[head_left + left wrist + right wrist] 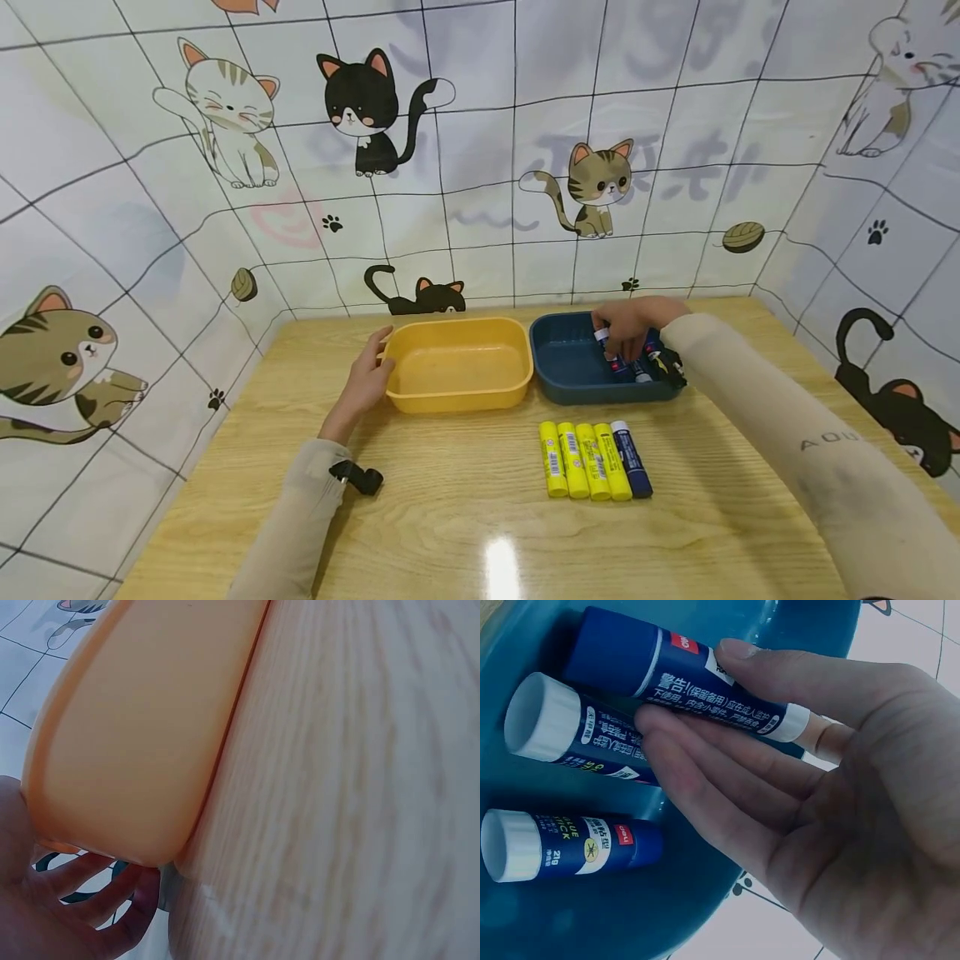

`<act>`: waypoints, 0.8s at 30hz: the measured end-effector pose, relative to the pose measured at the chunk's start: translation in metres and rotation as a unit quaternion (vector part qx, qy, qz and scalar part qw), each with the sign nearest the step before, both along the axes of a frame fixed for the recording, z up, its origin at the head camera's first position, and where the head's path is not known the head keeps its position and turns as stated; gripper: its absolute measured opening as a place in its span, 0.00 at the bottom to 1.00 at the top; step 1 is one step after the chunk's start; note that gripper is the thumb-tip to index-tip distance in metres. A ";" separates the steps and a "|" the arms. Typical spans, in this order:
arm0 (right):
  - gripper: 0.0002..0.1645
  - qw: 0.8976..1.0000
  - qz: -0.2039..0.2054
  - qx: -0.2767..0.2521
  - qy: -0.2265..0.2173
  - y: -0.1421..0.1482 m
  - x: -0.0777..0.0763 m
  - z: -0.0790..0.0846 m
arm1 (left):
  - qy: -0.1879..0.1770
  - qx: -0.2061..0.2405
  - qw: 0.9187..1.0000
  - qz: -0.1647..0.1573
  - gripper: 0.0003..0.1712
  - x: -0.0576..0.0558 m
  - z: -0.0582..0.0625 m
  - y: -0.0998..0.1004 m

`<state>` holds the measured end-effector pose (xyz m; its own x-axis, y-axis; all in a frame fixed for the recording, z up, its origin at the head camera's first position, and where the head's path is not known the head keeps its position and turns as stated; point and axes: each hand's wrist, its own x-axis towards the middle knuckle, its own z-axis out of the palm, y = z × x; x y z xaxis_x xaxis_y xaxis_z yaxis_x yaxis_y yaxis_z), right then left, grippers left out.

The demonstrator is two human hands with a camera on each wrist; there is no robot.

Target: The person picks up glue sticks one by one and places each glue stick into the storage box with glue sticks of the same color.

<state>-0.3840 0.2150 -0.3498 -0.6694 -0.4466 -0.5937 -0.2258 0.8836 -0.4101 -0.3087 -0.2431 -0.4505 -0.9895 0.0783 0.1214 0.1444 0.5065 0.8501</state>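
Observation:
My right hand (626,323) reaches into the blue bin (564,367) and pinches a navy glue stick (694,681) between thumb and fingers. Below it in the right wrist view lie two more navy glue sticks with white ends, the nearer one (592,731) by my fingertips and the other (574,846) apart on the bin floor. At the left end of the yellow bin (459,367), my left hand (365,379) rests against the outer wall, its fingers loosely bent in the left wrist view. Nothing lies inside the yellow bin.
In front of the blue bin, several yellow glue sticks (585,461) lie side by side on the wooden table (420,517). A navy glue stick (632,460) with a white end closes that row on the right. A cat-patterned sheet (480,208) stands behind the bins.

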 end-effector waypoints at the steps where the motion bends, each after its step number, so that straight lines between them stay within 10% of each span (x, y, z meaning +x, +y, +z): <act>1: 0.19 1.000 0.000 0.003 0.003 -0.001 0.001 -0.001 | 0.000 0.000 1.000 0.001 0.35 0.000 0.000 0.000; 24: 0.28 0.998 -0.019 0.051 0.045 0.020 0.001 -0.007 | -0.006 0.005 1.000 0.002 0.35 0.001 0.000 0.000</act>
<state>-0.3829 0.2349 -0.3570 -0.7370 -0.3614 -0.5712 -0.2241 0.9279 -0.2980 -0.3077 -0.2434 -0.4508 -0.9913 0.0724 0.1101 0.1316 0.4986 0.8568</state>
